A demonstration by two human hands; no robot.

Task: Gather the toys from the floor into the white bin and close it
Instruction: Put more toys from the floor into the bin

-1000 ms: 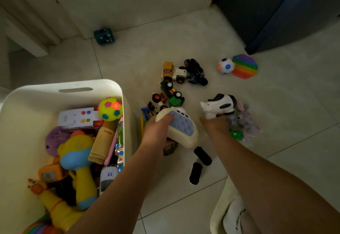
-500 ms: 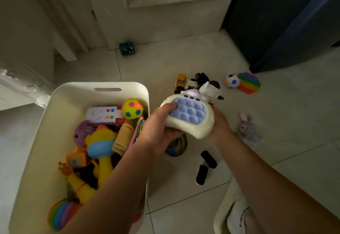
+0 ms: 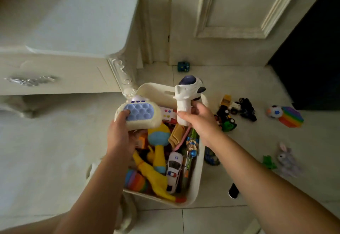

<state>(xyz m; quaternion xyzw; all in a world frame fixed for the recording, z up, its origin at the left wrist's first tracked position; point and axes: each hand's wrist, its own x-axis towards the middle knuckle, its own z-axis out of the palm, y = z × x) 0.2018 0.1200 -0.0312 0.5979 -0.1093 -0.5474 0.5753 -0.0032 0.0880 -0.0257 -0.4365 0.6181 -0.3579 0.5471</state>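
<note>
The white bin [image 3: 199,174] stands open on the floor, packed with toys such as a yellow rubber chicken [image 3: 156,176] and a white police car [image 3: 173,170]. My left hand [image 3: 122,132] grips a cream pop game console with purple bubbles [image 3: 138,115] above the bin's left side. Over the bin's far end, my right hand [image 3: 197,118] holds a white astronaut toy gun [image 3: 185,93] upright by its handle. On the floor to the right lie small toy vehicles [image 3: 233,111], a colourful ball [image 3: 275,111], a rainbow pop pad [image 3: 291,117], a plush bunny [image 3: 286,159] and a green toy [image 3: 268,162].
A white carved dresser [image 3: 60,53] stands left of the bin. Behind is a cream door [image 3: 230,12] with a small teal toy [image 3: 183,66] at its foot. Dark furniture [image 3: 312,59] fills the right. A black object [image 3: 233,190] lies by the bin's right side.
Both hands lifted the console and the toy gun from the floor and carried them left, over the bin. The hands have separated, each holding its own toy. My view swung left.
</note>
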